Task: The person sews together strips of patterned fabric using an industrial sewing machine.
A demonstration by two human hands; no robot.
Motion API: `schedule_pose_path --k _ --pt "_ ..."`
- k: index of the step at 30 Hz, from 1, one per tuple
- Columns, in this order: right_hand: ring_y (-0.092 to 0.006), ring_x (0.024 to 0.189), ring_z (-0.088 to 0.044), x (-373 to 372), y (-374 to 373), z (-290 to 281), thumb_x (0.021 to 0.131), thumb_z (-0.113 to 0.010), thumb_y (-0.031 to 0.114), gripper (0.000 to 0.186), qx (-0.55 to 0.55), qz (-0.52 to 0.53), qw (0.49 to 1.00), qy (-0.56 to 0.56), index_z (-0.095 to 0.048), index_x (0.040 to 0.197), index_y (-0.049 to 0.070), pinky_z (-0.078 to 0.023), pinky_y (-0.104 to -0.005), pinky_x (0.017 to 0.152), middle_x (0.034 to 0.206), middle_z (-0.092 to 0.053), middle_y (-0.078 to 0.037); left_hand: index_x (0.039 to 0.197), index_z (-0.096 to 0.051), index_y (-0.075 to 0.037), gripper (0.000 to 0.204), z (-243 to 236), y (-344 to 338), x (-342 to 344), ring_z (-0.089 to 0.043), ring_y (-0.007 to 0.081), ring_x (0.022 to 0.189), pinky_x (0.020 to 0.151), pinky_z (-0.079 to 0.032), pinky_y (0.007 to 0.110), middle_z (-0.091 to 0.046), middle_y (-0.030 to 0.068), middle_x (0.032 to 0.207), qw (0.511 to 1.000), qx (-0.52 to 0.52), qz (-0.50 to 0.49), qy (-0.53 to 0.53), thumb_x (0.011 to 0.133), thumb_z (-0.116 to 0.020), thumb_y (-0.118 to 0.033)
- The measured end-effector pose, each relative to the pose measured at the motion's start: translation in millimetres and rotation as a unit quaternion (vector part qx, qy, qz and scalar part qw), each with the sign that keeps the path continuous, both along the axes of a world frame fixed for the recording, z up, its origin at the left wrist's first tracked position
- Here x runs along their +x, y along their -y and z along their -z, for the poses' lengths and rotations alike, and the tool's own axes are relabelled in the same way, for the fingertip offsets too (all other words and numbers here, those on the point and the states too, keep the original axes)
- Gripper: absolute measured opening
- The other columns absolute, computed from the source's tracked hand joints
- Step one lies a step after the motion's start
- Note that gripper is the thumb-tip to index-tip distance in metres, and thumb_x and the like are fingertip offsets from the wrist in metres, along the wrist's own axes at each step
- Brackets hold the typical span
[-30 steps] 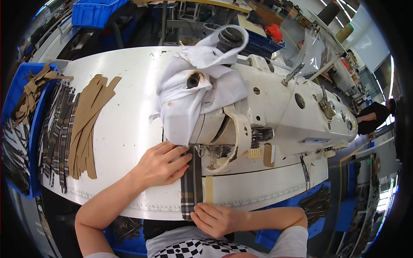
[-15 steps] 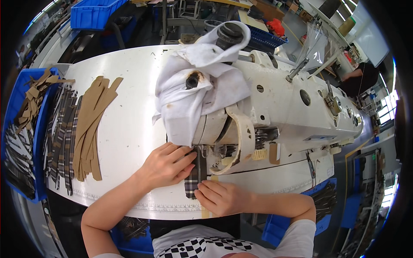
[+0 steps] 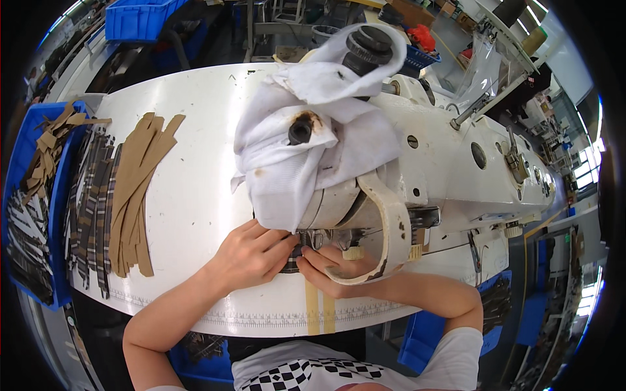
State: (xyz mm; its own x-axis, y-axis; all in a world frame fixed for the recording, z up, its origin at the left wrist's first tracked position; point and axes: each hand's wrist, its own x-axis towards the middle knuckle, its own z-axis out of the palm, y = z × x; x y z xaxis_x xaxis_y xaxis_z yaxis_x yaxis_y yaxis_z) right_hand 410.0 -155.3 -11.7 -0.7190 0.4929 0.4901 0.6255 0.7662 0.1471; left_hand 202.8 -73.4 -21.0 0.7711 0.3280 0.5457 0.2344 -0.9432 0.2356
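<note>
Under the head of a white sewing machine (image 3: 440,169) lies a dark plaid fabric strip (image 3: 291,265) with a metal zipper along it. Only a short end of the strip shows; my fingers and the machine cover the rest. Along its left edge, close by the presser foot, my left hand (image 3: 254,256) has its fingers bent and pressed together on the fabric. From the right my right hand (image 3: 336,267) pinches the strip near the zipper, partly behind the machine's curved cream lever (image 3: 391,228). A white cloth (image 3: 287,156) with brown stains is wrapped over the machine head.
Left on the white table (image 3: 195,163) lie tan fabric strips (image 3: 138,195) and plaid strips (image 3: 98,208). Beyond them stands a blue bin (image 3: 62,260) of cut pieces. A printed ruler (image 3: 261,319) and yellow tape (image 3: 313,306) mark the front edge. Small thread snips (image 3: 474,251) lie on the right.
My right hand has moved up the strip toward the presser foot. The strip has slid farther under the machine, so less shows. My left hand stays near the same spot.
</note>
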Motion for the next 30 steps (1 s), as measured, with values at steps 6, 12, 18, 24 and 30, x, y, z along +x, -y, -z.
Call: schedule_pose_path --k 6,12,18,24,30 --pt "-0.02 0.08 -0.063 9 -20 0 0.074 -0.063 0.008 0.022 0.05 -0.025 0.998 0.03 -0.066 0.094 -0.002 -0.053 -0.0297 0.069 0.084 -0.062 -0.006 0.079 -0.068 -0.002 0.017 9 -3 0 -0.062 0.0212 0.073 0.065 -0.053 0.032 -0.064 0.006 0.081 0.999 0.01 0.009 0.033 0.063 -0.07 -0.005" --pt "-0.0176 0.072 -0.064 10 -27 29 0.077 -0.068 0.016 0.016 0.05 0.018 0.998 -0.025 -0.066 0.091 0.008 -0.051 -0.0308 0.062 0.082 -0.064 -0.002 0.077 -0.066 -0.002 0.013 9 -6 -2 -0.062 0.0228 0.072 0.066 -0.052 0.033 -0.063 0.0063 0.08 1.0 -0.006 -0.024 0.004 0.065 -0.069 -0.003" --pt "-0.0202 0.059 -0.062 20 -13 33 0.077 -0.073 0.02 0.019 -0.267 0.201 0.887 -0.318 -0.069 0.089 0.004 -0.048 -0.035 0.056 0.072 -0.066 -0.002 0.092 -0.068 -0.001 0.023 1 -5 1 -0.063 0.0236 0.078 0.071 -0.052 0.033 -0.066 0.0089 0.091 1.0 -0.017 0.002 0.013 0.069 -0.068 -0.002" --pt "-0.0247 0.078 -0.066 30 -17 20 0.079 -0.064 0.002 0.024 -0.501 0.122 0.68 -0.522 -0.071 0.1 0.007 -0.053 -0.0289 0.074 0.091 -0.07 -0.01 0.095 -0.068 0.0 0.027 0 -4 -2 -0.064 0.0248 0.089 0.077 -0.053 0.034 -0.067 0.0115 0.1 1.0 -0.003 0.016 0.007 0.068 -0.068 -0.002" --pt "-0.0225 0.086 -0.062 19 -23 21 0.073 -0.068 0.008 0.025 -0.024 0.047 0.991 -0.12 -0.07 0.099 0.008 -0.053 -0.0343 0.078 0.089 -0.064 -0.006 0.094 -0.068 0.0 0.029 4 -5 -1 -0.063 0.0255 0.094 0.078 -0.053 0.035 -0.067 0.0113 0.099 0.999 0.03 0.023 0.03 0.065 -0.068 -0.001"
